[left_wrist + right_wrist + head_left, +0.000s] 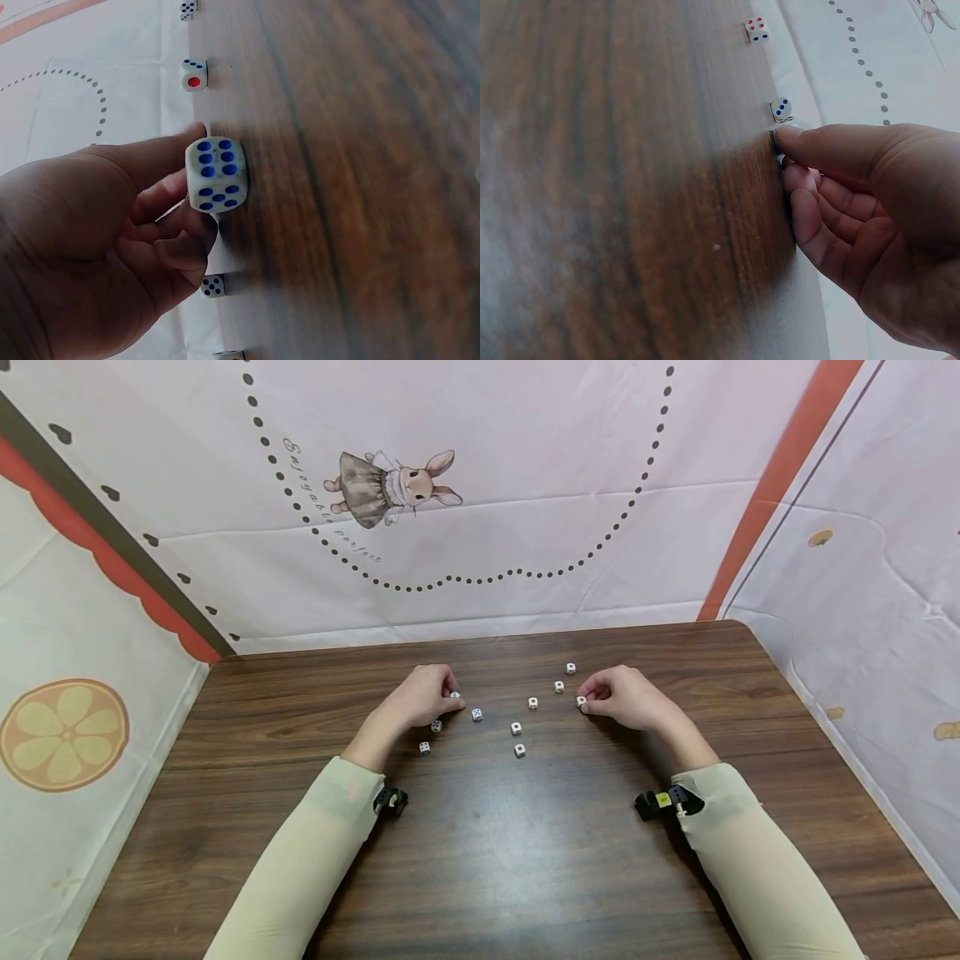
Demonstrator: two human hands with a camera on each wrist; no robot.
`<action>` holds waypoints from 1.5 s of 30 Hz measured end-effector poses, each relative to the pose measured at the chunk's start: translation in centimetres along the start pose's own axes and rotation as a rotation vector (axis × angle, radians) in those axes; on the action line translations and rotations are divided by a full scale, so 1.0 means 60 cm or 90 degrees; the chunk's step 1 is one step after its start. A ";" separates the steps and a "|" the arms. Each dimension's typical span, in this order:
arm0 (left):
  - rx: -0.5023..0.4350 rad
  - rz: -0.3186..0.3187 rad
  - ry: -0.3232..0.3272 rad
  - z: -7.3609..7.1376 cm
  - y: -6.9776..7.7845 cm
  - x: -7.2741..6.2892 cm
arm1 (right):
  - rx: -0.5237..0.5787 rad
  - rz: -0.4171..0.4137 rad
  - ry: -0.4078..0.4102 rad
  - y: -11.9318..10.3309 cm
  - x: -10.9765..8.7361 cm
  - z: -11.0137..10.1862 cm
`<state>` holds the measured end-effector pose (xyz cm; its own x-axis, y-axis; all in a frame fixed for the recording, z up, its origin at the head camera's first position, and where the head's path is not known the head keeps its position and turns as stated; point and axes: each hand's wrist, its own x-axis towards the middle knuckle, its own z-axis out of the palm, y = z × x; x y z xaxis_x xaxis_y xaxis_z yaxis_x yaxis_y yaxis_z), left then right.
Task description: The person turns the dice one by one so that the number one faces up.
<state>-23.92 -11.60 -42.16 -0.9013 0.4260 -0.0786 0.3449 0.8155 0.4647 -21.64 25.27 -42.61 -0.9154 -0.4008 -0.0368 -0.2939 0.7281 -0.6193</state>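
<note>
The left hand (422,697) pinched a white die (455,695) between thumb and fingertip; a loose die (477,714) lay just right of that grip, slightly nearer the body, closest to this hand; the right hand (624,697) pinched a second die (581,702); an upper die (558,687) lay left of and beyond it; cubic form gave no long axis; loose pieces rested directly on the tabletop (480,877).

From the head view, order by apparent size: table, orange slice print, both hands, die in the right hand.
1. Table
2. Orange slice print
3. Left hand and right hand: too alike to rank
4. Die
</note>
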 end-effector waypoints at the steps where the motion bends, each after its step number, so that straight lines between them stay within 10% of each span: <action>1: 0.002 0.004 0.001 0.000 0.000 0.000 | 0.001 0.001 0.000 -0.001 0.000 0.000; 14: -0.003 0.050 0.013 -0.003 -0.002 0.000 | 0.002 0.002 -0.001 0.000 0.000 0.000; 45: -0.046 0.019 -0.001 0.002 -0.017 0.005 | 0.008 0.005 -0.002 -0.001 -0.001 -0.001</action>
<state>-24.49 -12.25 -42.75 -0.8902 0.4508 -0.0655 0.3518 0.7717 0.5298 -21.59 25.27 -42.54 -0.9167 -0.3973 -0.0436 -0.2839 0.7240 -0.6287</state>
